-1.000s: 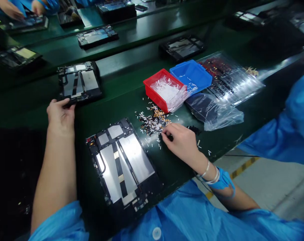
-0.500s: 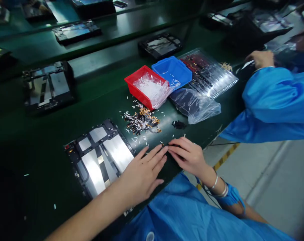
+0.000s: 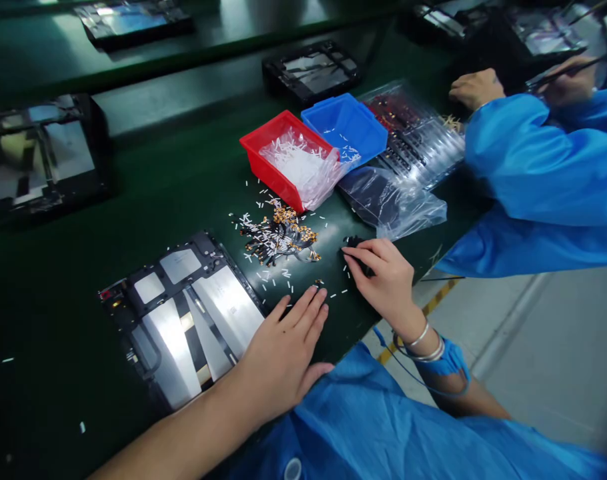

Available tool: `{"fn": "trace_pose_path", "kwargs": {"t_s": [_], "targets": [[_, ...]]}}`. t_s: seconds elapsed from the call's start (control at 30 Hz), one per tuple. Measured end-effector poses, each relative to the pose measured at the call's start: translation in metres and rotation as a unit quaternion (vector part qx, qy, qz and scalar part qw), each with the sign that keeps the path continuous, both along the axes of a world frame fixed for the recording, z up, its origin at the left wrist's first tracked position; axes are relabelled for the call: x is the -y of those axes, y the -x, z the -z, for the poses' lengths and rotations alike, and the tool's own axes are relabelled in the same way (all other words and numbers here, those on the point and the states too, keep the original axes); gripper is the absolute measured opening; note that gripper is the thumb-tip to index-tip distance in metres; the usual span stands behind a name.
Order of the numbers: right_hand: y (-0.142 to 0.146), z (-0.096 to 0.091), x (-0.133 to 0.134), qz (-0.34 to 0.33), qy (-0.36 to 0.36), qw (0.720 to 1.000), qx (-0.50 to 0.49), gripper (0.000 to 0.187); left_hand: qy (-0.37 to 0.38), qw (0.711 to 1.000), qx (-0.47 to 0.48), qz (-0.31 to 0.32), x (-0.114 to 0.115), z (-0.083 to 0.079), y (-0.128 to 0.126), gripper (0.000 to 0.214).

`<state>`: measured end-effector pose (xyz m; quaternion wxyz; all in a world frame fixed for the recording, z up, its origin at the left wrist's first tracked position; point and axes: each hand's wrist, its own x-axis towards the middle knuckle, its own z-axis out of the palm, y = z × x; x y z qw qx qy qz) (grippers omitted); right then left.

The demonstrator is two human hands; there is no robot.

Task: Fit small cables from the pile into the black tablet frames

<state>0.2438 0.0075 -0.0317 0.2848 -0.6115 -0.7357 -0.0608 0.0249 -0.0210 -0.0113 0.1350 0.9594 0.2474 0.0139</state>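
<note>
My left hand (image 3: 286, 350) lies flat on the dark green table with its fingers stretched out. Its fingertips rest against a small dark part with a gold-coloured bit (image 3: 318, 285). My right hand (image 3: 383, 273) has thumb and fingers pinched together at a small heap of black pieces (image 3: 352, 241); what the pinch holds is too small to make out. Beyond both hands is a pile of short black cables with gold-coloured ends (image 3: 306, 235), mixed with small white strips (image 3: 266, 241). Left of my left hand lies an opened device with silver plates (image 3: 233, 300).
A red bin (image 3: 271, 175) holds a bag of white strips; a blue bin (image 3: 353, 123) adjoins it. A clear plastic bag (image 3: 398, 203) and a clear tray of parts (image 3: 418, 143) lie to the right. A co-worker's blue sleeve (image 3: 538, 160) reaches in. More devices (image 3: 313, 70) stand behind.
My right hand has moved away from my left fingertips, up to the black heap. My left hand stays nearly in place. The co-worker's hand has shifted left, and the view has turned slightly.
</note>
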Motion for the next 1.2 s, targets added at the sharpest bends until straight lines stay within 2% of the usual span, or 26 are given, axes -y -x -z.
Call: {"fn": "trace_pose_path", "kwargs": {"t_s": [0.13, 0.33, 0.6, 0.67, 0.77, 0.83, 0.87, 0.93, 0.97, 1.07, 1.2], "targets": [[-0.005, -0.003, 0.002, 0.019, -0.005, 0.999, -0.029, 0.017, -0.015, 1.000, 0.005, -0.005, 0.001, 0.003, 0.001, 0.064], [-0.007, -0.010, -0.007, -0.023, 0.054, 0.998, 0.010, 0.018, -0.001, 1.000, 0.014, -0.002, 0.000, 0.002, 0.000, 0.063], [0.000, -0.007, -0.012, 0.003, 0.081, 0.996, 0.029, 0.018, 0.020, 1.000, 0.019, -0.002, 0.000, 0.004, 0.001, 0.062], [0.002, -0.010, -0.011, 0.010, 0.092, 0.996, -0.004, 0.016, 0.026, 0.999, 0.036, -0.006, 0.000, 0.004, 0.000, 0.061], [0.011, -0.020, -0.003, -0.006, 0.131, 0.979, -0.155, 0.010, 0.055, 0.991, 0.118, -0.037, -0.002, -0.002, 0.001, 0.050], [0.021, -0.027, 0.005, -0.042, 0.164, 0.944, -0.282, 0.007, 0.115, 0.964, 0.217, -0.103, -0.004, -0.010, 0.002, 0.039], [0.027, -0.030, 0.010, -0.069, 0.172, 0.923, -0.337, 0.006, 0.166, 0.938, 0.266, -0.146, -0.006, -0.015, 0.004, 0.035], [0.038, -0.034, 0.020, -0.131, 0.168, 0.885, -0.413, 0.006, 0.305, 0.868, 0.330, -0.213, -0.010, -0.023, 0.007, 0.029], [0.044, -0.034, 0.025, -0.162, 0.156, 0.873, -0.433, 0.005, 0.383, 0.830, 0.338, -0.225, -0.012, -0.026, 0.008, 0.027], [0.056, -0.035, 0.034, -0.229, 0.103, 0.861, -0.443, 0.002, 0.555, 0.740, 0.323, -0.200, -0.016, -0.030, 0.012, 0.032], [0.061, -0.034, 0.036, -0.251, 0.061, 0.866, -0.429, 0.003, 0.648, 0.652, 0.352, -0.176, -0.017, -0.029, 0.013, 0.029]]}}
